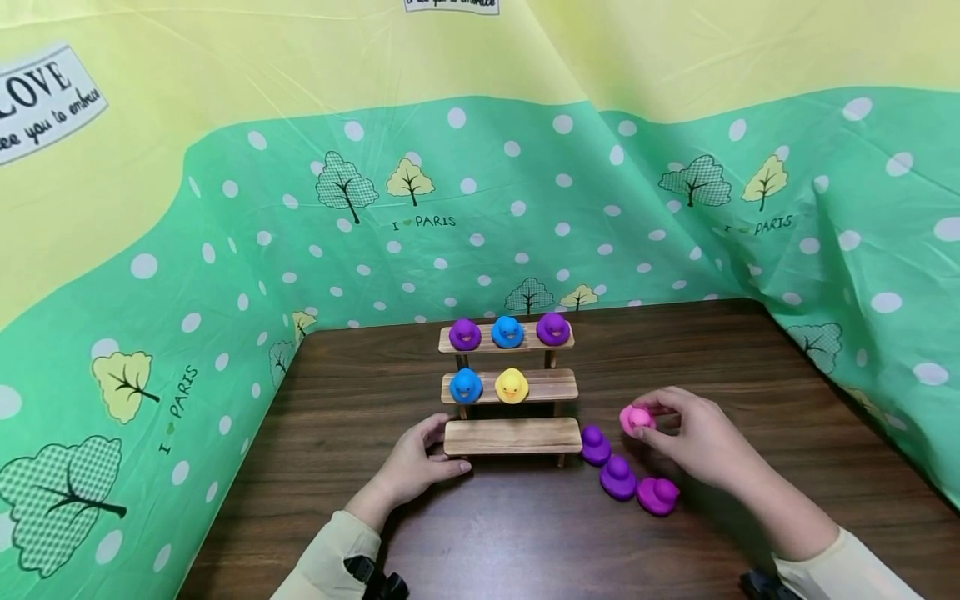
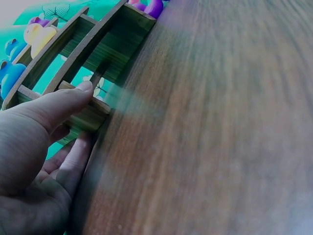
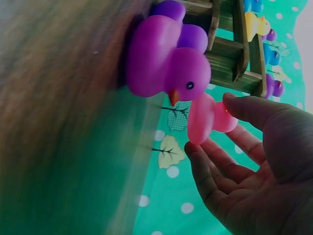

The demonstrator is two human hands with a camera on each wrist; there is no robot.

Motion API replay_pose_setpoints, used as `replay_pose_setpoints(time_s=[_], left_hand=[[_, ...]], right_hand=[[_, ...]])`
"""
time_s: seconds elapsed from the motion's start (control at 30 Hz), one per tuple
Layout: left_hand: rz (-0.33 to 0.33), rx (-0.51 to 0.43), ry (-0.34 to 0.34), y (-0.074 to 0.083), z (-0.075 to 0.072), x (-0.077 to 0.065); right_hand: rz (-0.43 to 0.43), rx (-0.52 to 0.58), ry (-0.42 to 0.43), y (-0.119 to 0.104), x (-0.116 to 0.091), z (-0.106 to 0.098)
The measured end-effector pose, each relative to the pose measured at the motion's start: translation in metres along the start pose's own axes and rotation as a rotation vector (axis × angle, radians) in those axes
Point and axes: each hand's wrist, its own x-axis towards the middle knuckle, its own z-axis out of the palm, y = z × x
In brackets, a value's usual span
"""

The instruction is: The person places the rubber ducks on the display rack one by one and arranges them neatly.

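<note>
A three-step wooden stand point(image 1: 513, 437) is on the table, and my left hand point(image 1: 412, 460) holds the left end of its lowest step. In the left wrist view the thumb point(image 2: 73, 98) lies against that end, with the fingers below. My right hand point(image 1: 701, 433) pinches a pink rubber duck point(image 1: 637, 418) between thumb and fingertips, right of the stand. The right wrist view shows the pink duck point(image 3: 205, 117) tilted sideways. Two purple ducks point(image 1: 618, 478) and a magenta duck point(image 1: 657, 496) sit in a slanting row nearby.
On the top step are a blue duck point(image 1: 507, 332) and two purple ducks point(image 1: 552, 329). The middle step bears a blue duck point(image 1: 466, 386) and a yellow duck point(image 1: 512, 386). Green and yellow patterned cloth point(image 1: 480, 208) surrounds the dark wooden table point(image 1: 360, 375) at back and sides.
</note>
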Motion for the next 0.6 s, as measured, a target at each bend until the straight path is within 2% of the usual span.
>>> replay_pose_setpoints(time_s=[0.6], left_hand=[[-0.004, -0.008, -0.002, 0.001, 0.0, 0.0]], right_hand=[[-0.146, 0.079, 0.134, -0.033, 0.019, -0.003]])
